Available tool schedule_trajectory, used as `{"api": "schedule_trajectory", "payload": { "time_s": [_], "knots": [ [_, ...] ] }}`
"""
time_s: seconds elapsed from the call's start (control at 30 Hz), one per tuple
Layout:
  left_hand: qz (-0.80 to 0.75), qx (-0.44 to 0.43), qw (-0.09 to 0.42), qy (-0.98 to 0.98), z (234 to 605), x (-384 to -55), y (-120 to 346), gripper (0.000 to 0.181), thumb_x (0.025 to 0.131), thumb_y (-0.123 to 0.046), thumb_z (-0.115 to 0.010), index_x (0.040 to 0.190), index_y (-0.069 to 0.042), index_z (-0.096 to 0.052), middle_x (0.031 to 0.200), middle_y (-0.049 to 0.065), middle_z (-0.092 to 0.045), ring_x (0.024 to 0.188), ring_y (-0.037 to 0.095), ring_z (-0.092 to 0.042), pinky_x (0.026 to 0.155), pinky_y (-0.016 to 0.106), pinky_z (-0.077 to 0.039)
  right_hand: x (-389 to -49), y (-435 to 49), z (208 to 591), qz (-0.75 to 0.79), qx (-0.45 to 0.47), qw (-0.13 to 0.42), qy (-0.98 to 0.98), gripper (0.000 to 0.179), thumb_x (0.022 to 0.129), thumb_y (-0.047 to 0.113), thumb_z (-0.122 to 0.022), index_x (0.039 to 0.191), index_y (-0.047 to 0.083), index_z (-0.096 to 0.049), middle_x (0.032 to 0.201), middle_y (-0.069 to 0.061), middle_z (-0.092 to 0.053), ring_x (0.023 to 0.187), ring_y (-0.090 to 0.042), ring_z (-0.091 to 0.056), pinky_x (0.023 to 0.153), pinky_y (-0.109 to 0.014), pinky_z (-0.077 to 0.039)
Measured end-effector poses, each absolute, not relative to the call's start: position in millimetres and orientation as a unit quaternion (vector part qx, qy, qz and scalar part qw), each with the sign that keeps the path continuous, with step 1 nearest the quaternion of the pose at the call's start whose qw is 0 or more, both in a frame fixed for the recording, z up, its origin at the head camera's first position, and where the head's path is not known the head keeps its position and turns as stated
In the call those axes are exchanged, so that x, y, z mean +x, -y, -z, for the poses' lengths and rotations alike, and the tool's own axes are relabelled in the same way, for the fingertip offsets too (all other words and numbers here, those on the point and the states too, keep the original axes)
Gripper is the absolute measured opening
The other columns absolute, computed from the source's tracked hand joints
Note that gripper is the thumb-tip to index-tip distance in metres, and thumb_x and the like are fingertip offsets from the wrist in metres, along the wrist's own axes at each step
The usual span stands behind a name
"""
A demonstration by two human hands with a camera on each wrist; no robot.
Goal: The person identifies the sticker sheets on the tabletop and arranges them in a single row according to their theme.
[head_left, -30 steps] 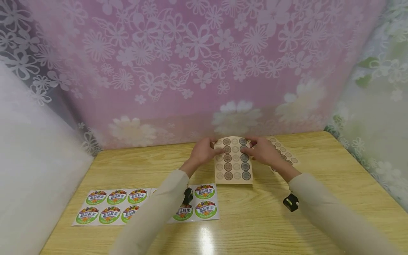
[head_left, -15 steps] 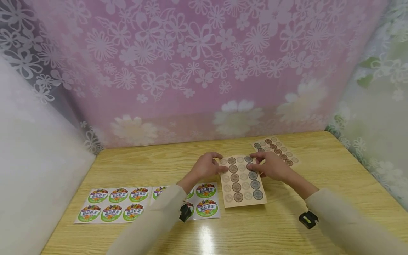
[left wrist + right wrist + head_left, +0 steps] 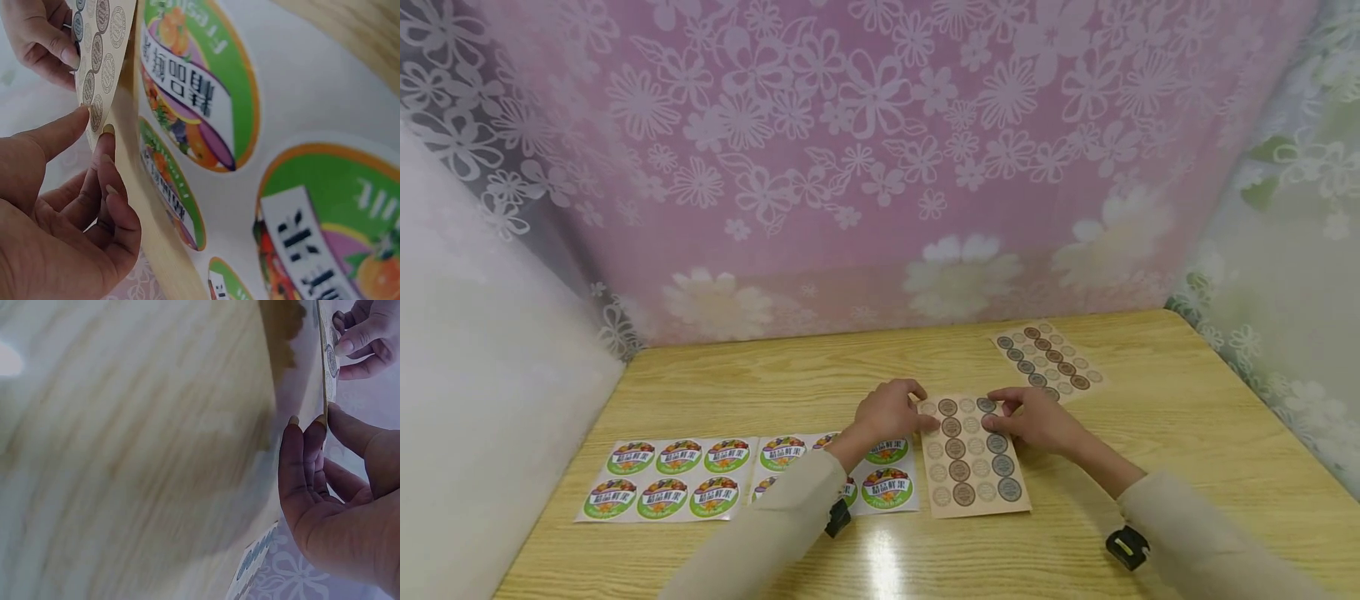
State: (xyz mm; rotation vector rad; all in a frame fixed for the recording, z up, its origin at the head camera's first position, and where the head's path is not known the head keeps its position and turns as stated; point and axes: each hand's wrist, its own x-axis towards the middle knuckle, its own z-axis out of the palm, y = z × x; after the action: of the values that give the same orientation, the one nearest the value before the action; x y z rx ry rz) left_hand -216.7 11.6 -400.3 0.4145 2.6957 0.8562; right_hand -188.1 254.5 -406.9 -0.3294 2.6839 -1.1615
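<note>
Beige sticker sheet (image 3: 977, 458) is between hands (image 3: 889, 412) pinching its far end.

tan sticker sheet (image 3: 974, 458): matt paper | fruit labels (image 3: 662, 497): smooth paper | table (image 3: 775, 379): wood-grain, glossy

Soft, even light fills the head view, with white glare (image 3: 883, 562) on the tabletop (image 3: 1195, 400) at six o'clock and faint shadow by the right sleeve (image 3: 1195, 521) toward four; fine print on the held sheet (image 3: 977, 454) blurs. The right wrist view is dimmer, its wood grain (image 3: 125, 444) smeared, a bright spot (image 3: 9, 360) at ten o'clock. Nearest stickers (image 3: 331, 215) in the left wrist view look soft.
</note>
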Motion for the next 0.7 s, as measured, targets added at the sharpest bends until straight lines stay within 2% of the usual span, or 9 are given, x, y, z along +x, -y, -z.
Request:
{"api": "schedule_trajectory", "payload": {
  "time_s": [0.17, 0.4, 0.57, 0.7],
  "knots": [
    [-0.265, 0.15, 0.14, -0.942, 400, -214, -12, 0.046, 0.081, -0.04, -0.076, 0.118, -0.015, -0.065, 0.081, -0.007, -0.063, 0.06, 0.01, -0.054, 0.051, 0.029, -0.044, -188, -252, 413, 0.392, -0.111, 0.096, -0.908, 0.053, 0.088, 0.02, -0.07, 0.127, -0.012, -0.053, 0.076, -0.003, -0.054, 0.052, -0.012, -0.042, 0.046, -0.024, -0.034],
    [-0.233, 0.167, 0.138, -0.948, 402, -212, -12, 0.046, 0.081, -0.041, -0.076, 0.117, -0.016, -0.065, 0.091, -0.004, -0.067, 0.063, 0.008, -0.056, 0.049, 0.028, -0.043, -183, -249, 413, 0.377, -0.115, 0.1, -0.914, 0.054, 0.09, 0.021, -0.069, 0.129, -0.012, -0.051, 0.077, -0.003, -0.052, 0.054, -0.013, -0.042, 0.047, -0.024, -0.034],
    [-0.216, 0.174, 0.124, -0.953, 405, -211, -12, 0.047, 0.08, -0.043, -0.076, 0.117, -0.016, -0.066, 0.081, -0.007, -0.066, 0.059, 0.009, -0.054, 0.048, 0.027, -0.041, -182, -246, 415, 0.351, -0.119, 0.096, -0.924, 0.053, 0.09, 0.02, -0.069, 0.129, -0.012, -0.051, 0.078, -0.003, -0.051, 0.057, -0.014, -0.043, 0.049, -0.024, -0.034],
    [-0.195, 0.182, 0.105, -0.958, 406, -210, -13, 0.046, 0.08, -0.044, -0.076, 0.115, -0.016, -0.067, 0.081, -0.006, -0.067, 0.057, 0.008, -0.052, 0.049, 0.026, -0.042, -181, -242, 415, 0.318, -0.119, 0.088, -0.937, 0.051, 0.089, 0.02, -0.07, 0.127, -0.01, -0.054, 0.077, -0.002, -0.05, 0.061, -0.014, -0.043, 0.053, -0.026, -0.034]
  ]
}}
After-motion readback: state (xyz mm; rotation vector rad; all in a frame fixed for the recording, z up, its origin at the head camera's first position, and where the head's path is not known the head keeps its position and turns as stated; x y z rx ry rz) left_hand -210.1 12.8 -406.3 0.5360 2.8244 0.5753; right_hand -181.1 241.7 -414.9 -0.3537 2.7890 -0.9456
